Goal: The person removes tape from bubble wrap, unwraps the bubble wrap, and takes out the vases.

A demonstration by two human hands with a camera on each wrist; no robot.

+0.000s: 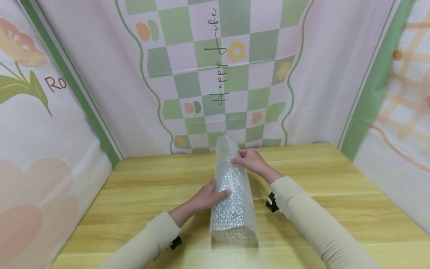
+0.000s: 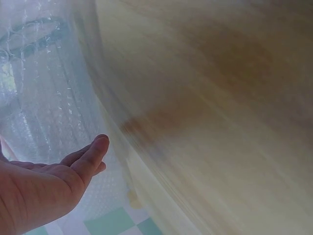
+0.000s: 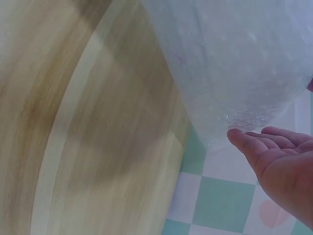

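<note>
A clear bubble wrap sleeve (image 1: 231, 201), rolled or folded into a long tube, is held tilted above the wooden table, its near end gaping. My left hand (image 1: 209, 196) holds its left side, thumb across the upper face. In the left wrist view, the left fingers (image 2: 88, 159) lie along the bubble wrap (image 2: 49, 98); the thumb is mostly hidden. Farther up, my right hand (image 1: 252, 160) pinches the right edge near the far end. The right wrist view shows the right fingers (image 3: 266, 139) against the bubble wrap (image 3: 234, 58). Whether anything is inside cannot be made out.
The wooden table (image 1: 151, 186) spreads out on both sides of the sleeve. Behind it hangs a green-and-white checked cloth (image 1: 235, 78), with printed cloth walls at the left (image 1: 50, 157) and right (image 1: 393, 149). Small black devices show at both wrists.
</note>
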